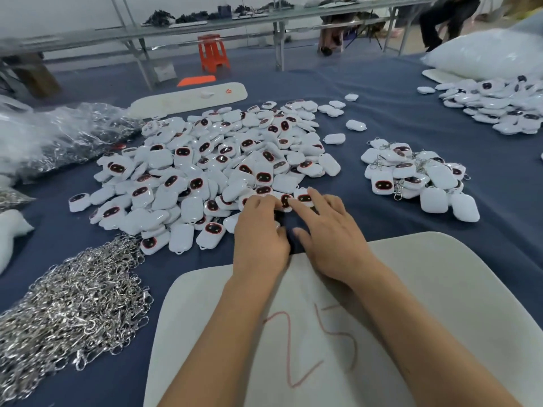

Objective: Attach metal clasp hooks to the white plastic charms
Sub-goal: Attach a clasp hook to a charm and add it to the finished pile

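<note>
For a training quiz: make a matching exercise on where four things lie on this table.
Things:
1. pile of loose metal clasp hooks
2. charms with hooks attached
3. big heap of bare charms
4. board marked 25

Places:
A. small pile at right
B. nearest, under the forearms
C. near left corner
D. centre, at the fingertips

Pairs: 1-C, 2-A, 3-D, 4-B

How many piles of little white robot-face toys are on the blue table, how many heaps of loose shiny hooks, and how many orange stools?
Piles of white charms: 3 (big middle pile, right pile with hooks on, far right pile)
Heaps of loose metal hooks: 1
Orange stools: 1
Total: 5
</note>
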Demonstrator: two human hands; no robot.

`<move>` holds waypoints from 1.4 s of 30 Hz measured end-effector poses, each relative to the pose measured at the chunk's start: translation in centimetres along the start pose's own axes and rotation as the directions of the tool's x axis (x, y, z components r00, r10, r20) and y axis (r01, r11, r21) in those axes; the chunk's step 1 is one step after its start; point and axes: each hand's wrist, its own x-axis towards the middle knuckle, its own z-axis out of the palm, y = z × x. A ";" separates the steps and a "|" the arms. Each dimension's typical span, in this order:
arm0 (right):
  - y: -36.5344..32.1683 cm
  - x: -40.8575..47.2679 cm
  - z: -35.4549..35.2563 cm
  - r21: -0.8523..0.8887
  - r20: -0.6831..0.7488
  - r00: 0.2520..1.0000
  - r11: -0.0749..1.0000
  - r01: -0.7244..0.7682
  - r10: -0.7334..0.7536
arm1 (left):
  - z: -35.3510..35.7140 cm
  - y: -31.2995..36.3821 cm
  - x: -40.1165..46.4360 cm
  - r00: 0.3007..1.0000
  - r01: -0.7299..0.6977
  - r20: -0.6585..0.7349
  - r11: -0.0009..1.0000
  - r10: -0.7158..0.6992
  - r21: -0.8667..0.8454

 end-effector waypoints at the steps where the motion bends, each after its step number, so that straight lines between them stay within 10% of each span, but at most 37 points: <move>1: -0.1 0.0 -0.2 0.043 -0.020 1.000 0.999 -0.012 0.013 | -0.2 -0.4 -0.1 1.000 -0.004 -0.017 1.000 0.004 0.005; 20: -3.7 -1.1 -1.3 0.266 -0.288 0.955 0.964 0.007 0.072 | -2.4 -2.0 -1.4 0.981 -0.046 -0.193 0.997 0.035 -0.056; 32: -19.9 -1.5 2.6 0.090 0.191 0.909 0.929 0.360 -0.371 | -14.3 -12.1 -6.2 0.875 0.293 -0.383 0.953 -0.297 -0.071; 42: -21.1 0.4 3.5 0.324 0.190 0.939 0.921 0.216 -0.287 | -14.8 -12.7 -5.1 0.783 0.336 -0.459 0.906 -0.420 -0.256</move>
